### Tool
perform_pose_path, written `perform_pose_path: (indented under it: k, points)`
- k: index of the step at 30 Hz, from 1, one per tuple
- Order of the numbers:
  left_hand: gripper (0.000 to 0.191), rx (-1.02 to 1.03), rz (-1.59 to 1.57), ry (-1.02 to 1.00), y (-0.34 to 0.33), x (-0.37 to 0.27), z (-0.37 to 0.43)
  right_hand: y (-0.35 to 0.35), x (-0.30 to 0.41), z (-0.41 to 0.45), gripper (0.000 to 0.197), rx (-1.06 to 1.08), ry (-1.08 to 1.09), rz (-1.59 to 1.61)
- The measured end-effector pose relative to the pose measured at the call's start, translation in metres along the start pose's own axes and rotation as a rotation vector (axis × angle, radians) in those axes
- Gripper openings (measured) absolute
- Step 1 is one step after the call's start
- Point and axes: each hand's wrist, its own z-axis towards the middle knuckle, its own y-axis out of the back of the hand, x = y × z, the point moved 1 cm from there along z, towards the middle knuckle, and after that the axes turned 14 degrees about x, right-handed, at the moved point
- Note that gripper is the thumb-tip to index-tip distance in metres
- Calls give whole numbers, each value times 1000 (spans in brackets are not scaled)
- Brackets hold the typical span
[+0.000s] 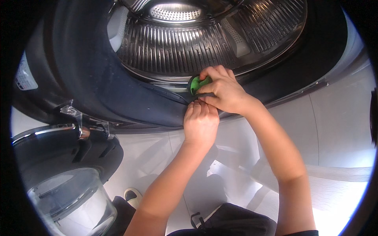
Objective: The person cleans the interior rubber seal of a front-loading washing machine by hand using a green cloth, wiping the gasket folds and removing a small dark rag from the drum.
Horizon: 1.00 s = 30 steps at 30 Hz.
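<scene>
In front of me is the open mouth of a front-loading washing machine, with its perforated steel drum (168,50) and dark rubber door gasket (118,88). My left hand (202,119) has its fingers curled over the lower gasket lip and grips it. Just beyond, my right hand (223,90) holds a round green part with a dark rim (194,84) between thumb and fingers. This part sits at the lower front edge of the drum, by the gasket fold. What lies behind it is hidden, and its exact kind is unclear.
The washer door with its clear glass bowl (79,200) hangs open at lower left on a metal hinge (84,132). A pale tiled floor (153,153) lies below the machine. My slipper (133,197) and dark-clothed legs (236,219) are near the bottom. A label with writing (26,73) is at left.
</scene>
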Motion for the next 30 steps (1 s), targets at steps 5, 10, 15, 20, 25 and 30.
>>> perform_pose_path:
  k: [5, 10, 15, 20, 25, 30]
  points:
    - [31, -7, -55, 8, 1, -1, 0, 4, 4, 11, 32, 161, 140, -272]
    - [26, 92, -39, 30, 1, 0, -2, 4, 13, 12, 28, 252, 26, -366]
    - [22, 134, 8, 10, 4, -1, -2, 11, 29, 12, 29, 328, -135, -463]
    - [20, 217, -45, 25, 3, -1, -3, 11, 38, 12, 28, 441, -253, -540]
    - [9, 68, 49, 17, -2, 0, -2, 11, 37, 6, 30, 455, -353, -555]
    - [11, 41, 85, 27, -6, 0, -2, 14, 39, 8, 33, 516, -460, -501]
